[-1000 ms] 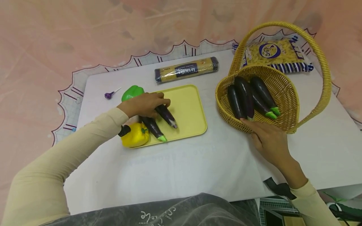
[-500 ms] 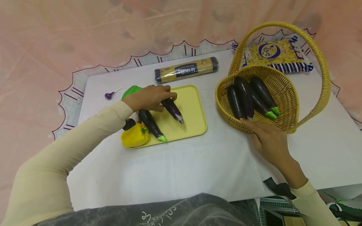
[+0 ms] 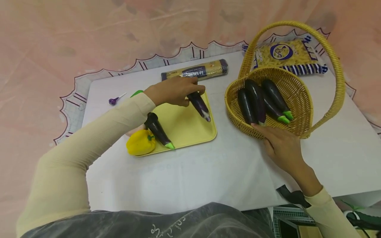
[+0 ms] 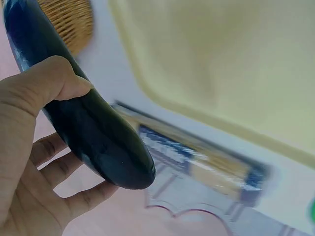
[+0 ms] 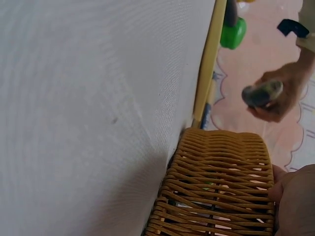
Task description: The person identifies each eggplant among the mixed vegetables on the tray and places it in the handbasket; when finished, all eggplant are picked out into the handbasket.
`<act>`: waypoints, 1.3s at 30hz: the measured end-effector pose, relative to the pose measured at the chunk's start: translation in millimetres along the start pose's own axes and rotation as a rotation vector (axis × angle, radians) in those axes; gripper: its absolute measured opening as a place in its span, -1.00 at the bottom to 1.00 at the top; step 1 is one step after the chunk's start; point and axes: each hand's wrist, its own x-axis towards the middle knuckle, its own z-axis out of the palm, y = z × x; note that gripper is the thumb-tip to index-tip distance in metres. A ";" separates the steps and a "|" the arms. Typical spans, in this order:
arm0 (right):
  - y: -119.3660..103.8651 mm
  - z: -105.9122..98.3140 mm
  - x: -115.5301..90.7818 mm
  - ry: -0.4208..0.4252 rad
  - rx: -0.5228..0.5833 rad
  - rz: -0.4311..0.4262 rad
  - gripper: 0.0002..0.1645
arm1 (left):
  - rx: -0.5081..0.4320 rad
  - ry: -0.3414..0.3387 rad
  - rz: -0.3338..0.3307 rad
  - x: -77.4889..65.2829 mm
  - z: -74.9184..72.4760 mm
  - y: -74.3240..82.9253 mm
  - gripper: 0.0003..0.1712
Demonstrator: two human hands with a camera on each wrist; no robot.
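My left hand [image 3: 175, 91] grips a dark purple eggplant [image 3: 199, 105] by its upper end, over the right part of the yellow tray [image 3: 190, 132]. In the left wrist view the thumb lies across this eggplant [image 4: 98, 125], its rounded end sticking out past the fingers. At the right, my right hand [image 3: 281, 145] holds the near rim of a wicker basket [image 3: 233, 115]. Several eggplants [image 3: 254, 99] with green or pale ends lie inside. Another eggplant [image 3: 160, 132] rests on the tray's left side, beside a yellow bell pepper [image 3: 141, 142].
A green pepper [image 3: 137, 93] is mostly hidden behind the left forearm. Behind the tray lies a long pasta pack [image 3: 208, 69]; a bag of pasta [image 3: 285, 54] sits behind the basket. A purple lollipop [image 3: 113, 101] lies at left. The basket's tall handle [image 3: 336, 76] arches over it.
My left hand has lifted the eggplant and carried it right and toward the back, away from the eggplant left on the tray. My right hand has stayed on the basket rim.
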 end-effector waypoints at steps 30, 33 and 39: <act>0.6 1.3 2.7 0.022 0.012 0.007 -0.42 | 0.100 -0.039 0.052 89.8 -35.8 38.9 -0.31; 0.5 0.6 2.1 0.021 0.010 0.011 -0.43 | 0.085 -0.019 0.073 96.7 -36.6 44.0 -0.38; 0.2 0.1 0.8 0.016 0.008 0.016 -0.45 | 0.057 -0.006 0.089 108.5 -37.6 52.7 -0.41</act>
